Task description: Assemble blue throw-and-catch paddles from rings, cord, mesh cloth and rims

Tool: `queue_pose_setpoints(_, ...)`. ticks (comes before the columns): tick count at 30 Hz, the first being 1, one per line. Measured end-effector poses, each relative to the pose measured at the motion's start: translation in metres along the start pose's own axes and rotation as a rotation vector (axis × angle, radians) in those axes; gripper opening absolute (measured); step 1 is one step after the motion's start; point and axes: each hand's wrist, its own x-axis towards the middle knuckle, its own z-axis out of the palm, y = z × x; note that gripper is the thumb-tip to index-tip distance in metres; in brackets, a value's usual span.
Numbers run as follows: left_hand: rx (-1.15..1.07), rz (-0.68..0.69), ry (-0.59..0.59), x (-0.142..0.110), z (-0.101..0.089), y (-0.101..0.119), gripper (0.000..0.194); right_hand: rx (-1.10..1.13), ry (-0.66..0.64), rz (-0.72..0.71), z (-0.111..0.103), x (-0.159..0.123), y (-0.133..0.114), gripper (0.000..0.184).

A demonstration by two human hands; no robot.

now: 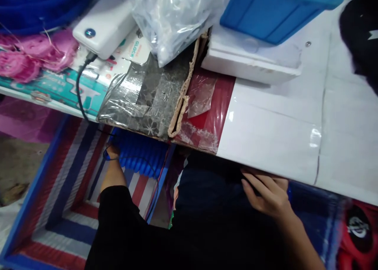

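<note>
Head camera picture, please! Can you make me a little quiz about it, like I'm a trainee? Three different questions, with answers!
1. Pick one: which thing has the thin black cable plugged into it?
A) the clear plastic bag
B) the white, rounded plastic device
C) the light-blue plastic tub
2. True or false: the person's right hand is at the edge of the flat white tabletop.
3. Fill in: the person's ____ hand is beside the blue, ridged plastic thing at the red, white and blue striped bin.

Key:
1. B
2. True
3. Left
</note>
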Motion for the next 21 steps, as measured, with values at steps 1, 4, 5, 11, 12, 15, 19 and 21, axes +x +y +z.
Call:
queue_pose_setpoints(1,0.021,-0.046,0.012,0.001,0.001,0.000,0.039,0.003,0.000,-0.003,0.000,0.001,0.000,0.064)
queue_pose_setpoints(4,0.102,-0.188,0.069,-0.006,0.002,-0.005,0.041,0.022,0.008,-0.029,0.002,0.003,-0.001,0.058)
queue_pose_setpoints(5,0.124,-0.224,0.094,-0.013,0.004,-0.006,0.042,0.028,0.012,-0.038,0.002,0.004,-0.002,0.055)
queue_pose_setpoints(11,0.176,-0.290,0.292,-0.107,0.063,0.028,0.041,0.066,0.064,0.031,0.012,0.011,-0.013,0.039)
queue_pose_setpoints(12,0.165,-0.267,0.318,-0.127,0.082,0.043,0.039,0.084,0.079,0.055,0.013,0.011,-0.016,0.038)
queue_pose_setpoints(15,0.095,-0.148,0.321,-0.180,0.141,0.098,0.029,0.156,0.091,0.105,0.019,0.008,-0.020,0.039)
queue_pose_setpoints(19,-0.087,0.121,0.064,-0.199,0.167,0.177,0.010,0.347,-0.187,0.286,0.029,-0.020,-0.003,0.036)
queue_pose_setpoints(21,-0.194,0.252,0.026,-0.178,0.162,0.214,0.008,0.279,-0.223,0.474,0.032,-0.048,0.024,0.033)
